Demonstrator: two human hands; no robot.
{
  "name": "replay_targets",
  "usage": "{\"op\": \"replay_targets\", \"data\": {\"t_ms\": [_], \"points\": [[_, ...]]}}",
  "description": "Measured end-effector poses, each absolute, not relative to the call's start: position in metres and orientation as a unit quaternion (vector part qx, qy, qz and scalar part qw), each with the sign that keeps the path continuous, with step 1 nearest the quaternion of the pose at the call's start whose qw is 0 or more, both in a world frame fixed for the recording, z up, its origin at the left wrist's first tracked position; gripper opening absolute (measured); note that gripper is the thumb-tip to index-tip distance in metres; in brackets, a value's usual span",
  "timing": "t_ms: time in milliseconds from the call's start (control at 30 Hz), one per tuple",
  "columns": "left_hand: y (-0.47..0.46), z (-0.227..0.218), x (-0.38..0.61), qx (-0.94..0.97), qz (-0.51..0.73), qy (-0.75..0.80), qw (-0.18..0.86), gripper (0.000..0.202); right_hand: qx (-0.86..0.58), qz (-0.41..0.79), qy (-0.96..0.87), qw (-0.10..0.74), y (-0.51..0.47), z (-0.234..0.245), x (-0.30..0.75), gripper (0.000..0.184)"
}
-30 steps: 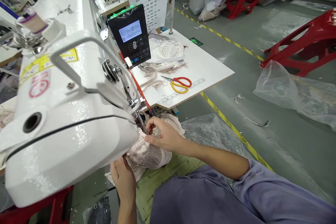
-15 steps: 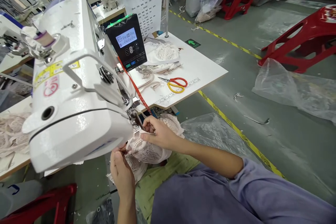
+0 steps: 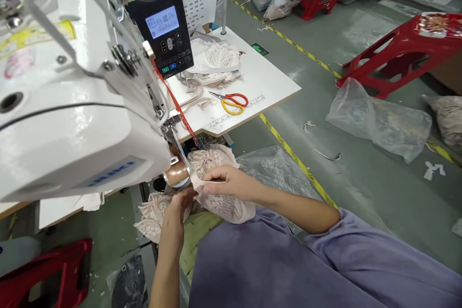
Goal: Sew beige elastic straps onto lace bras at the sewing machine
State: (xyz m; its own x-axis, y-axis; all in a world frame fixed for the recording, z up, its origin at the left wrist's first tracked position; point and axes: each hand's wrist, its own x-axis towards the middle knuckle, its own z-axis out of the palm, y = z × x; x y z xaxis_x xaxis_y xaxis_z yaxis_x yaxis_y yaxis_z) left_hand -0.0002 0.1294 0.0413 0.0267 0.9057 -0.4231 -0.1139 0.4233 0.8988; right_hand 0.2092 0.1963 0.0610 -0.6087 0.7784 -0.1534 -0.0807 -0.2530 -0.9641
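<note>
A pale pink lace garment [image 3: 216, 173] hangs below the head of a white sewing machine [image 3: 65, 120]. My right hand [image 3: 225, 184] pinches its edge just right of the machine's brown cylinder arm [image 3: 176, 173]. My left hand [image 3: 178, 214] grips the lace from below, with a loose lace flap [image 3: 149, 214] hanging to its left. Both hands are closed on the fabric and nearly touch each other.
A black control panel [image 3: 164, 26] is fixed to the machine. On the white table [image 3: 267, 86] lie red and yellow scissors [image 3: 233, 102] and a pile of lace pieces [image 3: 216, 60]. Clear plastic bags [image 3: 375, 122] and red stools [image 3: 397, 53] stand on the floor at right.
The view has shifted closer and lower on the machine. My hands drew the lace garment down and away from the needle, and my left hand rose to meet the right.
</note>
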Motion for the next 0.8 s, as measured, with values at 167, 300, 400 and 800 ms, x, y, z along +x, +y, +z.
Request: {"op": "replay_targets", "data": {"t_ms": [167, 300, 400, 800], "points": [[0.129, 0.065, 0.009, 0.244, 0.463, 0.471, 0.71, 0.042, -0.278, 0.614, -0.703, 0.228, 0.178, 0.048, 0.202, 0.031], [0.126, 0.106, -0.04, 0.167, 0.6, 0.436, 0.65, 0.023, -0.275, 0.447, -0.839, 0.141, 0.172, 0.014, 0.203, 0.041], [0.122, 0.137, -0.103, 0.127, 0.72, 0.401, 0.552, 0.016, -0.26, 0.388, -0.879, 0.094, 0.174, -0.001, 0.21, 0.042], [0.094, 0.11, -0.256, 0.068, 0.825, 0.424, 0.368, 0.022, -0.482, 0.53, -0.659, 0.23, 0.183, -0.012, 0.225, 0.043]]}}
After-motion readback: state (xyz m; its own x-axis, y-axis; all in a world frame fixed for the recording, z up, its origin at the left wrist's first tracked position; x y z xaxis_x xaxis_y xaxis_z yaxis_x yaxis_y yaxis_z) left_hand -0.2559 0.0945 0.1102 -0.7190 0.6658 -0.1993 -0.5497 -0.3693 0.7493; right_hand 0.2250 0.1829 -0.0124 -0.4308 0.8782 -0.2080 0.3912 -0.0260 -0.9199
